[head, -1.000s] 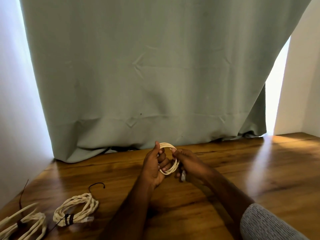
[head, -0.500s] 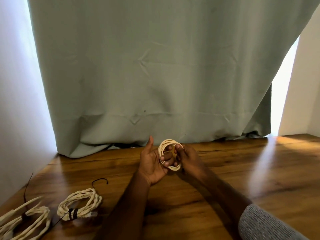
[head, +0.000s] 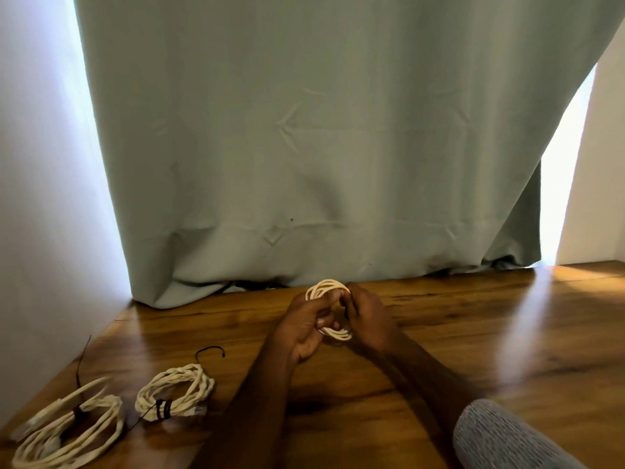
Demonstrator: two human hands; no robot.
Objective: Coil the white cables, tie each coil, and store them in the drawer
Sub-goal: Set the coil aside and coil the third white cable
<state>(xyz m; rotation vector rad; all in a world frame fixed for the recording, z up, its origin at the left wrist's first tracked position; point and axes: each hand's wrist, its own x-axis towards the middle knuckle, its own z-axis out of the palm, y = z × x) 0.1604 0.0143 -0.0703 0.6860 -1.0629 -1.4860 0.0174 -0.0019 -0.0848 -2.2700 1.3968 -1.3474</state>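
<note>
A small coil of white cable [head: 324, 287] is held upright between both hands above the wooden table [head: 490, 333]. My left hand [head: 304, 324] grips its left side with fingers through the loop. My right hand [head: 367, 318] pinches its right side. Its lower loops show below my fingers. Two other white cable coils lie at the near left: one [head: 176, 390] bound with a black tie, and a larger one [head: 71, 431] at the table's corner, also tied with a dark string.
A grey-green curtain [head: 321, 147] hangs right behind the table and touches its far edge. A white wall [head: 44, 231] borders the table on the left. Bright light comes through a gap at the right. No drawer is in view.
My left thumb has folded down onto the coil, and both hands now close tighter around it. The camera has shifted slightly left.
</note>
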